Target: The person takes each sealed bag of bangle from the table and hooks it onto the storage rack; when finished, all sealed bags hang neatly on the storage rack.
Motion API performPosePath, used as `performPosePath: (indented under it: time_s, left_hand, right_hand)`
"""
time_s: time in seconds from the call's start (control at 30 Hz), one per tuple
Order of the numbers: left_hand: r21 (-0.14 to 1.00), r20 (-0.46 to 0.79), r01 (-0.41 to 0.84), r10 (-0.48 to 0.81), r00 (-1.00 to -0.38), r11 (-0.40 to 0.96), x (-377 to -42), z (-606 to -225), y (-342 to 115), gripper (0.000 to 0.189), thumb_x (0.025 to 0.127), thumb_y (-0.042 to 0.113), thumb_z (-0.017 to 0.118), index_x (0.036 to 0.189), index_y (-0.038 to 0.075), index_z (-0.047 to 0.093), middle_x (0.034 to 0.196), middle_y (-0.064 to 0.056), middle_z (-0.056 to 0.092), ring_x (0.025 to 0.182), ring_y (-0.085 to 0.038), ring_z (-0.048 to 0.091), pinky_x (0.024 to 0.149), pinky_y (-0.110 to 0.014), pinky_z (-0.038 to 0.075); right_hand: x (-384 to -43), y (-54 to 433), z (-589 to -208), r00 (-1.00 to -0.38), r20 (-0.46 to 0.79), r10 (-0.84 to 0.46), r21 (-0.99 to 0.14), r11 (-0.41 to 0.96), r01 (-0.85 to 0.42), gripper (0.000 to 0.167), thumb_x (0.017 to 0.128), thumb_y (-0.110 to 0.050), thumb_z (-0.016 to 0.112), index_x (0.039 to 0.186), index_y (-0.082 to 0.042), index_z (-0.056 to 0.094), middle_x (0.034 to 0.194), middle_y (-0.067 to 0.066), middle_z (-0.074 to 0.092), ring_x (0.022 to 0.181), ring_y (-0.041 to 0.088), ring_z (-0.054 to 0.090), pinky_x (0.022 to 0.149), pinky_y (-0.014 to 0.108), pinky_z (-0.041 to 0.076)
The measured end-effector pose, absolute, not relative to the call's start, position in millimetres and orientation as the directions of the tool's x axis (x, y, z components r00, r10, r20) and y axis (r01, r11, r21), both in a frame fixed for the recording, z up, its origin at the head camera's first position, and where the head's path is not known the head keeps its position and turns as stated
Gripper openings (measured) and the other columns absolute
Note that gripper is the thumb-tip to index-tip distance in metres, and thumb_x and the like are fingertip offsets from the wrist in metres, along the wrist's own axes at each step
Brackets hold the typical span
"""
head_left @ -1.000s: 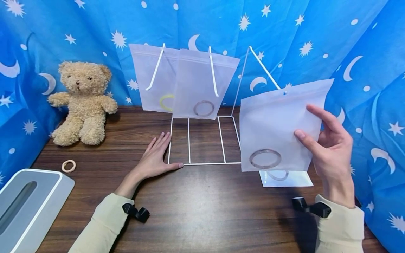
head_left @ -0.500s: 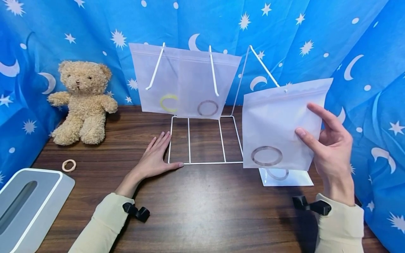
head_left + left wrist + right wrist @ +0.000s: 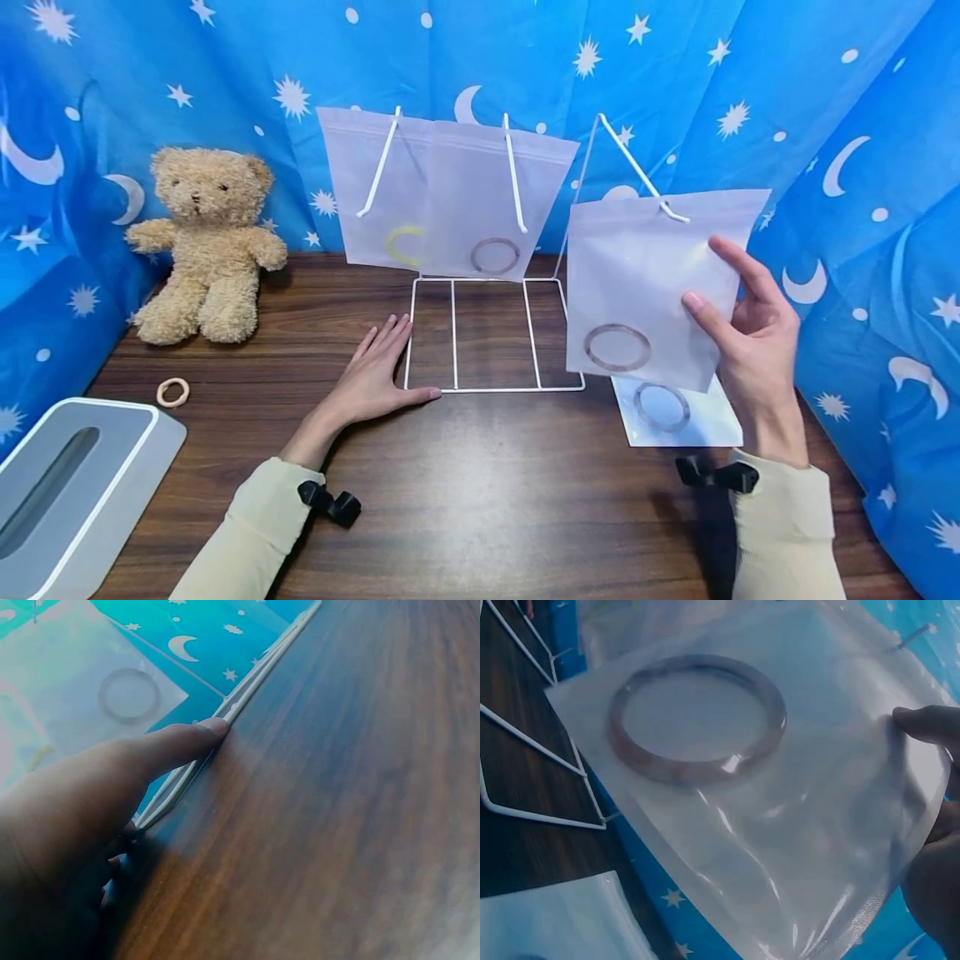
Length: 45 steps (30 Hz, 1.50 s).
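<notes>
My right hand (image 3: 757, 350) pinches the right edge of a frosted zip bag (image 3: 660, 275) between thumb and fingers. Inside that bag lies a brownish bangle (image 3: 697, 769), near its lower left corner. The tip of the rack's right hook (image 3: 671, 212) sticks out in front of the bag, just below the top edge. My left hand (image 3: 375, 375) rests with straight fingers at the front left corner of the white wire rack (image 3: 495, 389), thumb along the front bar. Two more bags hang on the other hooks, one with a yellow bangle (image 3: 403, 243), one with a brownish bangle (image 3: 495, 256).
Another bag (image 3: 705, 429) with a bangle lies on the table under the held one. At the left are a teddy bear (image 3: 213, 250), a small wooden ring (image 3: 172, 392) and a grey-white box with a slot (image 3: 142, 450). A blue star-patterned curtain (image 3: 675, 50) surrounds the table.
The right hand has moved the bag left and back, and the hook's tip now shows through its front near the top. The left hand stays on the rack.
</notes>
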State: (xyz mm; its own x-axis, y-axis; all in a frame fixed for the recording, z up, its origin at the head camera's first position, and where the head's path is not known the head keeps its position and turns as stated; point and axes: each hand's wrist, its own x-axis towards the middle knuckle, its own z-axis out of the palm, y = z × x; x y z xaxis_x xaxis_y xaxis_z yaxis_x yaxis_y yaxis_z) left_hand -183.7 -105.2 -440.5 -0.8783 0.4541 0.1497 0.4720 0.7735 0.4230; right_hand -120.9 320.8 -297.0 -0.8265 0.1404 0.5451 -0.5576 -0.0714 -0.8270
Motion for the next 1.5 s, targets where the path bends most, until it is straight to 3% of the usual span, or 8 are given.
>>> performPosePath:
  time_s: [0.33,0.47,0.6,0.7,1.2,1.33,1.5]
  left_hand:
    - [0.43,0.15,0.467,0.449,-0.881,0.773,-185,-443,-105,0.118,0.075,0.079,0.06,0.156,0.003,0.018,0.162,-0.01,0.017,0.148,-0.026,0.008,0.117,-0.047,0.004]
    - [0.421,0.148,0.468,0.45,-0.881,0.777,-185,-442,-106,0.119,0.075,0.08,0.059,0.156,0.003,0.018,0.162,-0.01,0.017,0.148,-0.025,0.007,0.117,-0.047,0.004]
    - [0.412,0.155,0.474,0.453,-0.878,0.778,-185,-442,-105,0.119,0.075,0.079,0.06,0.156,0.003,0.019,0.161,-0.01,0.018,0.148,-0.025,0.008,0.117,-0.047,0.005]
    - [0.413,0.154,0.475,0.455,-0.877,0.777,-186,-443,-105,0.118,0.075,0.079,0.06,0.156,0.003,0.019,0.162,-0.01,0.017,0.148,-0.025,0.008,0.117,-0.046,0.005]
    - [0.409,0.162,0.474,0.449,-0.879,0.78,-185,-444,-105,0.12,0.074,0.08,0.059,0.155,0.002,0.02,0.162,-0.01,0.017,0.148,-0.025,0.008,0.118,-0.046,0.004]
    - [0.411,0.152,0.469,0.448,-0.881,0.782,-186,-443,-105,0.119,0.074,0.079,0.06,0.155,0.002,0.019,0.162,-0.01,0.017,0.148,-0.025,0.008,0.118,-0.046,0.004]
    - [0.406,0.164,0.473,0.447,-0.879,0.782,-185,-442,-105,0.117,0.075,0.077,0.062,0.155,0.001,0.021,0.161,-0.012,0.019,0.148,-0.026,0.009,0.117,-0.047,0.006]
  right_hand:
    - [-191,312,-307,-0.833,0.537,0.135,-0.815,-0.17,-0.554,0.06,0.084,0.017,0.065,0.14,-0.004,0.053,0.141,0.02,0.044,0.127,0.035,0.045,0.093,0.033,0.051]
    - [-210,310,-305,-0.846,0.516,0.136,-0.809,-0.249,-0.533,0.06,0.084,0.018,0.065,0.139,-0.004,0.054,0.143,0.018,0.043,0.125,0.034,0.048,0.089,0.034,0.053]
    - [-221,311,-302,-0.863,0.485,0.139,-0.824,-0.256,-0.505,0.061,0.083,0.016,0.068,0.139,-0.006,0.055,0.133,0.02,0.048,0.119,0.034,0.054,0.084,0.035,0.056]
    - [-225,311,-302,-0.871,0.47,0.141,-0.832,-0.258,-0.491,0.062,0.082,0.015,0.069,0.139,-0.007,0.055,0.129,0.02,0.05,0.116,0.034,0.057,0.081,0.035,0.056]
    - [-228,313,-305,-0.893,0.435,0.111,-0.836,-0.32,-0.447,0.063,0.083,0.017,0.067,0.14,-0.007,0.054,0.138,0.018,0.048,0.121,0.034,0.054,0.087,0.037,0.054]
    - [-223,317,-306,-0.896,0.438,0.076,-0.833,-0.341,-0.436,0.058,0.087,0.015,0.063,0.14,-0.005,0.053,0.144,0.018,0.042,0.128,0.033,0.046,0.097,0.037,0.048]
    - [-208,330,-308,-0.885,0.46,0.074,-0.809,-0.377,-0.452,0.048,0.092,0.012,0.058,0.139,0.003,0.052,0.152,0.013,0.035,0.134,0.028,0.038,0.11,0.032,0.033]
